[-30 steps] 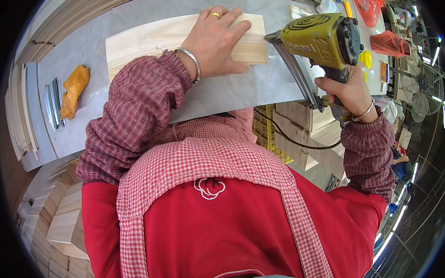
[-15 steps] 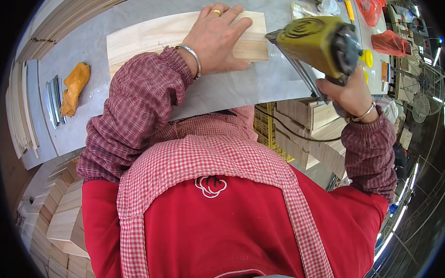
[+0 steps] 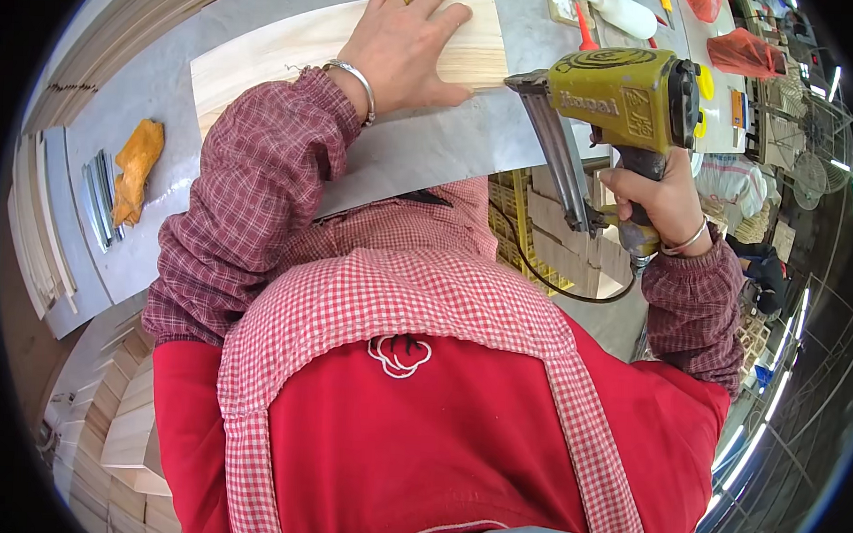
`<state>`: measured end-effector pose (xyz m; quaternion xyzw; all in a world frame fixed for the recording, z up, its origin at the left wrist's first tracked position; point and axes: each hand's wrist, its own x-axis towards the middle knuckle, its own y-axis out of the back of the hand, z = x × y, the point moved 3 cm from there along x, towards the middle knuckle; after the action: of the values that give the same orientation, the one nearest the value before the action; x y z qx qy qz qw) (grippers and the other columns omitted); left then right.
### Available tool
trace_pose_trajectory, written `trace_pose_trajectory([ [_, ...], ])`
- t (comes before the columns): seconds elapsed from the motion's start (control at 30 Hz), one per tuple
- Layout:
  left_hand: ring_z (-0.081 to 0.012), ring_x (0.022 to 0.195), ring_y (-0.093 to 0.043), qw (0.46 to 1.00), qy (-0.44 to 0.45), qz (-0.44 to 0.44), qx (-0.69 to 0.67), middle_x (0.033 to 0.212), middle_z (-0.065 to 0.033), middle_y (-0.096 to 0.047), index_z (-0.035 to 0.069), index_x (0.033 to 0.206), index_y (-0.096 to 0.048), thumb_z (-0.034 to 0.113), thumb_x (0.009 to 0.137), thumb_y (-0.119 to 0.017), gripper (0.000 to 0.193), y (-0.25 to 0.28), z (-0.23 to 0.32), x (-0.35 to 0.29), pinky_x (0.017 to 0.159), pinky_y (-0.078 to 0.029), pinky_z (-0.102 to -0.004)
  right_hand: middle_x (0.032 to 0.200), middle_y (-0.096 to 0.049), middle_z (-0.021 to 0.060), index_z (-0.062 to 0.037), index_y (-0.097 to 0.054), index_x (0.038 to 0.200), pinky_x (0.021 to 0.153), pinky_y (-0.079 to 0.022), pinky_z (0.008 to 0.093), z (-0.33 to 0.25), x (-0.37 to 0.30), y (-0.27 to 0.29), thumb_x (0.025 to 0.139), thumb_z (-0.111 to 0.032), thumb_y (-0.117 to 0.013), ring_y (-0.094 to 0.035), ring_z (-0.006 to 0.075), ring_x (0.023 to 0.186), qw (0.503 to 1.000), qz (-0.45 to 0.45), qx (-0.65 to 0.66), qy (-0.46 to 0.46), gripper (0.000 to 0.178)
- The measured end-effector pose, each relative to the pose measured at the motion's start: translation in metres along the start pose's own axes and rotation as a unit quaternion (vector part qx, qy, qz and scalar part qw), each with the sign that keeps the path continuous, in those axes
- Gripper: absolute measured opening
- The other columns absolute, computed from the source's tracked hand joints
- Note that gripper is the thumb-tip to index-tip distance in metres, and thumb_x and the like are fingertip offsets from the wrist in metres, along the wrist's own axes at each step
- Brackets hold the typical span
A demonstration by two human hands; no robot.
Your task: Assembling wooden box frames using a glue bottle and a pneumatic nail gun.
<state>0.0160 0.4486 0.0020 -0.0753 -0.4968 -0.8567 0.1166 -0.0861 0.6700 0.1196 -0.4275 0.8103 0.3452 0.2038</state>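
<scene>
A pale wooden board (image 3: 274, 54) lies along the far side of the grey table. My left hand (image 3: 401, 49) spans it near its right end, fingers over the far edge and thumb at the near edge, gripping it. My right hand (image 3: 662, 195) is wrapped round the handle of a yellow-green nail gun (image 3: 606, 99). The gun's nose is at the board's right end; whether it touches the wood I cannot tell. Its slanted metal magazine (image 3: 557, 154) points down toward me, and a dark air hose (image 3: 576, 295) runs from the handle's base.
On the left of the table (image 3: 145, 257) lie an orange cloth (image 3: 137, 170) and metal nail strips (image 3: 100, 194). Wooden strips (image 3: 124, 40) are stacked at the far left. A white bottle (image 3: 628, 15) and red plastic bags (image 3: 744, 54) are at the far right. Wooden pieces (image 3: 560, 215) stand below the table.
My right hand and the nail gun have turned more upright, the handle and magazine swinging lower. The board and my left hand appear slightly farther up the view.
</scene>
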Motion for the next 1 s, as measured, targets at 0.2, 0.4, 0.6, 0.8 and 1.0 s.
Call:
trace_pose_trajectory([
  [0.2,-0.0348,0.111,-0.042,1.0,0.006,-0.023,0.0,0.123,-0.0195,-0.046,0.003,0.117,-0.05,0.047,0.064,-0.07,0.071,-0.001,-0.004,-0.003,0.098,-0.033,-0.043,0.054,-0.051,0.001,0.0005,-0.061,0.087,0.04,-0.034,0.0201,0.003,-0.001,0.0,0.072,-0.002,-0.062,-0.043,0.0083,0.04,0.997,0.016,-0.073,-0.019,0.016],
  [0.4,-0.0314,0.122,-0.041,0.994,-0.036,0.017,0.102,0.138,-0.0115,-0.04,0.012,0.129,-0.046,0.056,0.059,-0.075,0.088,0.016,-0.064,-0.062,0.103,-0.034,-0.042,0.054,-0.051,0.0015,0.0016,-0.061,0.094,0.04,-0.034,0.0194,-0.001,0.006,-0.002,0.072,-0.003,-0.063,-0.043,0.0087,0.04,0.998,0.011,-0.06,-0.005,0.023],
  [0.6,-0.0315,0.121,-0.042,0.985,0.096,-0.065,0.128,0.139,-0.0099,-0.04,0.018,0.136,-0.042,0.055,0.056,-0.077,0.094,0.075,-0.1,-0.13,0.102,-0.038,-0.0402,0.055,-0.052,0.0022,0.002,-0.061,0.097,0.04,-0.034,0.0187,-0.019,0.003,-0.026,0.071,-0.003,-0.064,-0.044,0.0089,0.04,1.0,-0.014,-0.003,-0.003,0.026],
  [0.8,-0.034,0.107,-0.048,0.996,0.03,-0.028,0.082,0.121,-0.0172,-0.049,0.005,0.12,-0.05,0.051,0.057,-0.077,0.082,0.101,-0.066,-0.099,0.093,-0.041,-0.0399,0.056,-0.053,0.0028,0.0024,-0.062,0.096,0.041,-0.034,0.0183,-0.038,0.007,-0.041,0.071,-0.003,-0.064,-0.044,0.0088,0.04,0.998,-0.068,0.006,0.013,0.025],
  [1.0,-0.0331,0.094,-0.052,0.998,0.005,0.031,0.047,0.112,-0.0192,-0.054,-0.001,0.114,-0.054,0.052,0.055,-0.078,0.082,0.088,-0.057,-0.087,0.086,-0.044,-0.0391,0.056,-0.053,0.0031,0.0029,-0.062,0.094,0.04,-0.034,0.0185,-0.048,0.006,-0.047,0.07,-0.002,-0.065,-0.044,0.0089,0.039,0.996,-0.081,0.001,0.023,0.024],
])
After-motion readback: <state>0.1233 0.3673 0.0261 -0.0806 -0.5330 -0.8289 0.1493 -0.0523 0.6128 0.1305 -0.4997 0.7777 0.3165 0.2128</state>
